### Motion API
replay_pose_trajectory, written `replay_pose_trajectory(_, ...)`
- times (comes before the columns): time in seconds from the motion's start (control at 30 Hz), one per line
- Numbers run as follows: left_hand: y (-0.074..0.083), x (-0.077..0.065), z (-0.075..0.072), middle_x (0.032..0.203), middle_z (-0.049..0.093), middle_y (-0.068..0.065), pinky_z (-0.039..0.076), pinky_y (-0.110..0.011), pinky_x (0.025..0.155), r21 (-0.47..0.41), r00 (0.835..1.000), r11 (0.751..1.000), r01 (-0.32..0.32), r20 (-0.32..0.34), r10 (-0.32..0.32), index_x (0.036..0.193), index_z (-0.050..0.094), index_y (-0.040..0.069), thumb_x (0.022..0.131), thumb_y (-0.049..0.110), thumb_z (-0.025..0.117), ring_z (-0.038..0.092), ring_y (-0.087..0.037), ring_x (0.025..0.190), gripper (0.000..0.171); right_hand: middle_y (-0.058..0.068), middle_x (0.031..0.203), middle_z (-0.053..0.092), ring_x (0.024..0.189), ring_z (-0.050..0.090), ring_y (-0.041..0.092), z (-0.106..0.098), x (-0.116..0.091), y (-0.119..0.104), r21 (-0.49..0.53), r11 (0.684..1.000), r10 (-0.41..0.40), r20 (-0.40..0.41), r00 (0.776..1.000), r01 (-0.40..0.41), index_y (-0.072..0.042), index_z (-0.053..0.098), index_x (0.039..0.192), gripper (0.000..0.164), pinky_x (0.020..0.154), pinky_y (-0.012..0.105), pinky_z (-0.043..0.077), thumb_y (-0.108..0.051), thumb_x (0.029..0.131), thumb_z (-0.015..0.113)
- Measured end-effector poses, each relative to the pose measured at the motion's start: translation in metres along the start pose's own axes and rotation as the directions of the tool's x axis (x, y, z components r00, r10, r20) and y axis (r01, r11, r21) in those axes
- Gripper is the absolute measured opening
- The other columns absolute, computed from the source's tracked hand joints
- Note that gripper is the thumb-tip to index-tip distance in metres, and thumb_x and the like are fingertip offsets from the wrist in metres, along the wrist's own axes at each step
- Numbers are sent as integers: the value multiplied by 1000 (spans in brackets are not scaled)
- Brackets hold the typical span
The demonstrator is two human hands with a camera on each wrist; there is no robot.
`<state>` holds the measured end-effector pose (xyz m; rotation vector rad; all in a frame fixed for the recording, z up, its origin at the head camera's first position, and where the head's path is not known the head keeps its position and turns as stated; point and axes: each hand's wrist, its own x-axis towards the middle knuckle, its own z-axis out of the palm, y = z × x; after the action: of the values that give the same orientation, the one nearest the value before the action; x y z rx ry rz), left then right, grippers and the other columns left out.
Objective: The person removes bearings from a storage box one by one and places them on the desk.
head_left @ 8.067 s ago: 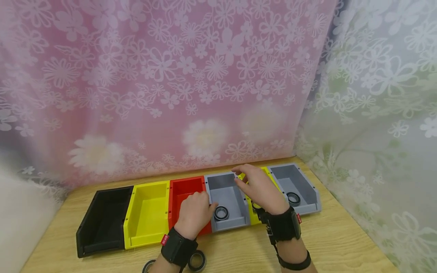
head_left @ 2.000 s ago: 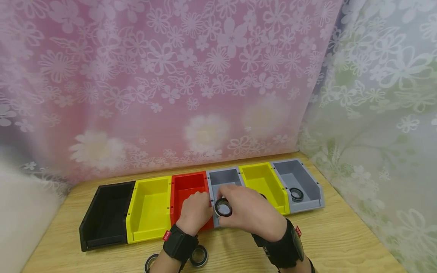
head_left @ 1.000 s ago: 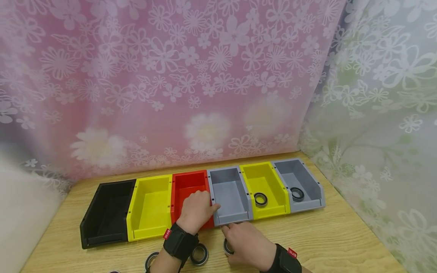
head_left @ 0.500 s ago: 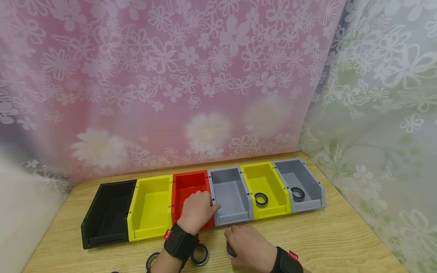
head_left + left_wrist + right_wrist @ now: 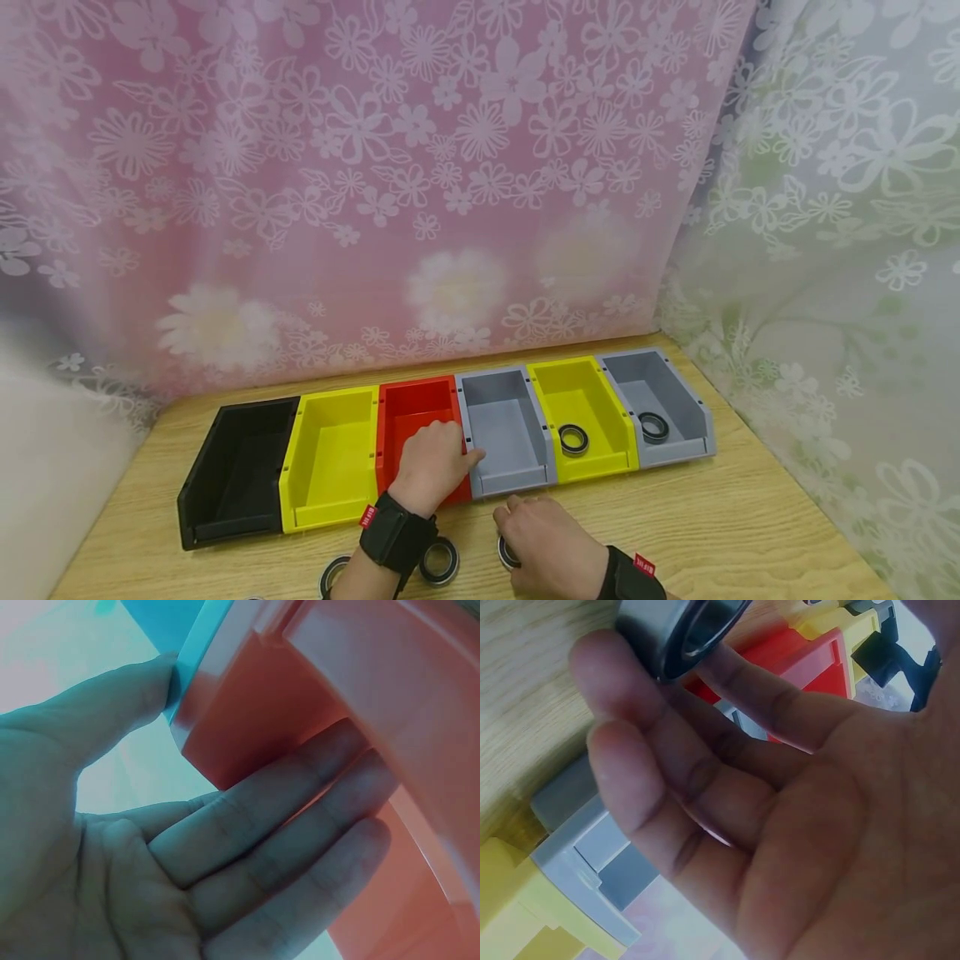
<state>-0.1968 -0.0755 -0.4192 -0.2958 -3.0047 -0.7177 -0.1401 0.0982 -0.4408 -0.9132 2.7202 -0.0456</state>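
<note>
My left hand (image 5: 431,467) bends over the front of the red bin (image 5: 401,402). In the left wrist view its thumb (image 5: 127,697) presses the edge beside the grey bin (image 5: 498,412), and the fingers (image 5: 277,825) lie against the red plastic, the bin wall between them. On the table before the middle grey bin, my right hand (image 5: 551,537) pinches a ball bearing (image 5: 504,553), a dark-rimmed metal ring partly hidden by the fingers. The right wrist view shows that bearing (image 5: 649,637) tilted between thumb and fingertips. Inside the middle grey bin no bearing shows.
Another bearing (image 5: 563,439) lies in the right yellow bin (image 5: 570,387), and one (image 5: 643,427) in the far-right grey bin (image 5: 693,417). Further bearings (image 5: 453,567) lie near my left wrist. A yellow bin (image 5: 333,442) and black bin (image 5: 240,467) continue the row leftward.
My right hand has carried the bearing out of the middle grey bin and down to the table in front. During the last second it barely moves. My left hand stays at the red bin.
</note>
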Motion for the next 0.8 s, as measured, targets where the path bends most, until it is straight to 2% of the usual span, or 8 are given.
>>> replay_pose_trajectory(0.17,0,-1,0,50,41,-2,38,-26,44,-1,1000,1000,0,4,0,71,64,6,81,30,89,41,-17,45,36,-3,86,60,71,50,10,-1,1,-1,13,999,29,31,999,-29,-15,68,102,42,69,31,48,-31,72,92)
replay_pose_trajectory(0.57,0,0,0,50,38,-2,37,-26,43,12,1000,1000,-10,-9,11,68,62,7,81,30,90,40,-17,44,38,-2,85,59,70,50,10,0,-1,-1,-31,999,31,15,999,-31,-14,68,101,40,67,31,47,-32,72,91)
replay_pose_trajectory(0.7,0,0,0,50,38,-2,36,-26,43,9,1000,1000,-10,-7,11,67,62,7,81,30,89,40,-17,44,39,-3,85,60,70,51,9,-3,-2,0,-25,1000,14,18,1000,-13,-14,70,102,39,68,30,48,-31,74,90)
replay_pose_trajectory(0.8,-1,-1,0,50,38,-2,35,-26,43,3,1000,1000,-11,-6,11,68,62,7,81,30,89,40,-17,44,38,-6,83,60,70,50,7,-9,-4,2,-3,1000,-24,-24,999,23,-15,72,98,32,67,29,47,-27,75,90)
